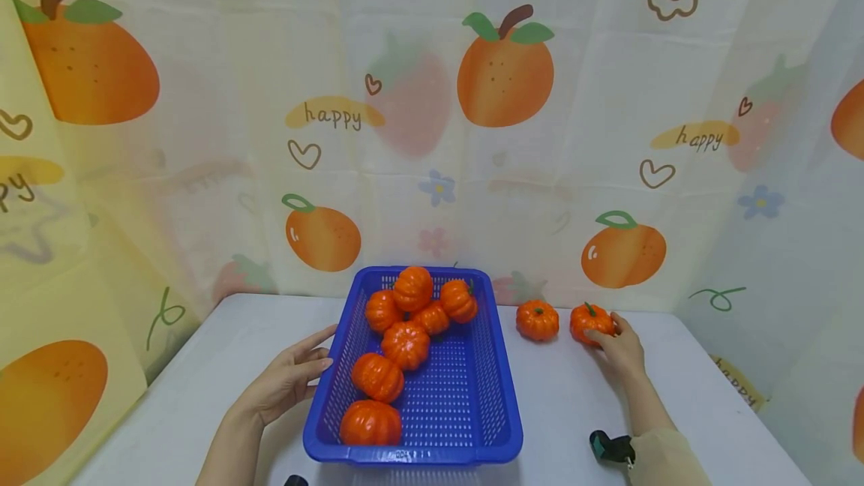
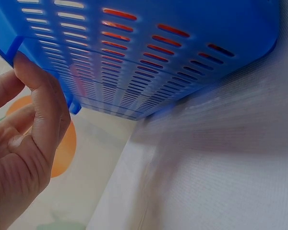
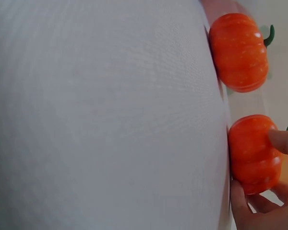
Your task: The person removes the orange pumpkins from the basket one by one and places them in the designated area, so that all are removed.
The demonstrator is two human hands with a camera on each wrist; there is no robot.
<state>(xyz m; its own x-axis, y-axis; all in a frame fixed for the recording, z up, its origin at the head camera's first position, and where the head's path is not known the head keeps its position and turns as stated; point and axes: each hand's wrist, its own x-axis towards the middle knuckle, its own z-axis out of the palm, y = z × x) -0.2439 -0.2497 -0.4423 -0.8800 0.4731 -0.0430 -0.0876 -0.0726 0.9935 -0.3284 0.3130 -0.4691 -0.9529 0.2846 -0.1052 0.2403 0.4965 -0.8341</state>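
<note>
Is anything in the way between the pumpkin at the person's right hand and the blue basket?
Yes: a second pumpkin sits on the table between the gripped pumpkin and the basket, whose side wall also stands between. Nothing visible separates the right hand from its pumpkin.

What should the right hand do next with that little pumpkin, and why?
I'd probably lift the pumpkin gently off the table: the right hand has its thumb and fingers around it, and the blue basket holds other pumpkins, with bare room on its right side.
</note>
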